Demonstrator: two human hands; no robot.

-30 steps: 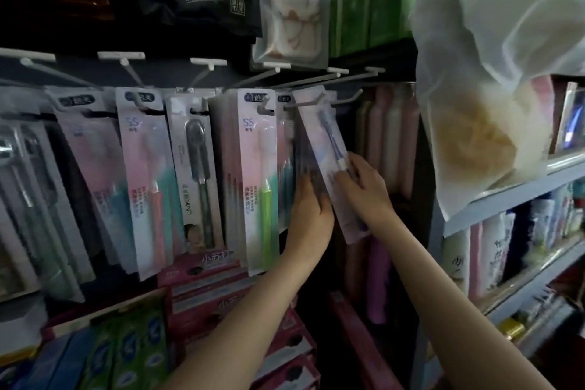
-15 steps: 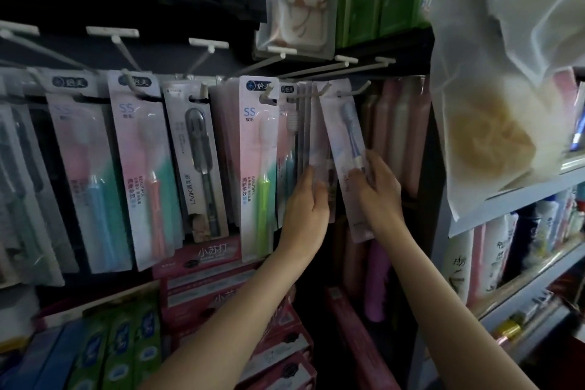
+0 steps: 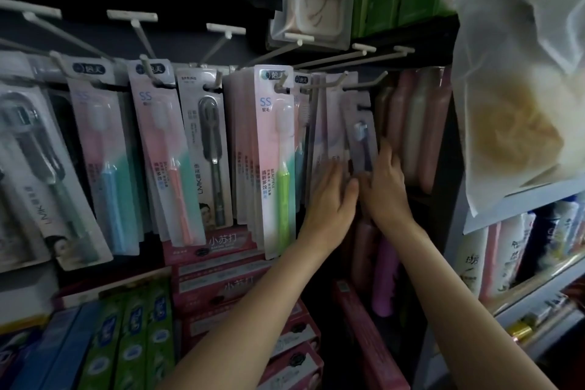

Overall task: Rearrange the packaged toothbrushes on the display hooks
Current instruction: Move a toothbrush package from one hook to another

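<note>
We see both hands raised at the right end of the row of display hooks (image 3: 329, 81). The right hand (image 3: 384, 190) grips the lower part of a clear pack with a purple toothbrush (image 3: 362, 142), fingers curled behind it and thumb on its front; the pack hangs tilted at the rightmost hook, at about 1 o'clock from the hand. The left hand (image 3: 330, 196) lies just beside it at 9 o'clock, fingers straight and close together, pressing flat on the bunch of clear packs (image 3: 319, 136) hanging from the neighbouring hooks; the two thumbs nearly touch. At 9 o'clock of the left hand hangs the pack with the green toothbrush (image 3: 275, 161), then the grey toothbrush pack (image 3: 205, 149), a pink one (image 3: 164, 155) and a blue one (image 3: 101, 168) farther left. Pink toothpaste boxes (image 3: 221, 250) are stacked at 7 o'clock below the hooks. A translucent bag (image 3: 519, 89) hangs at 2 o'clock, well apart from the hands
</note>
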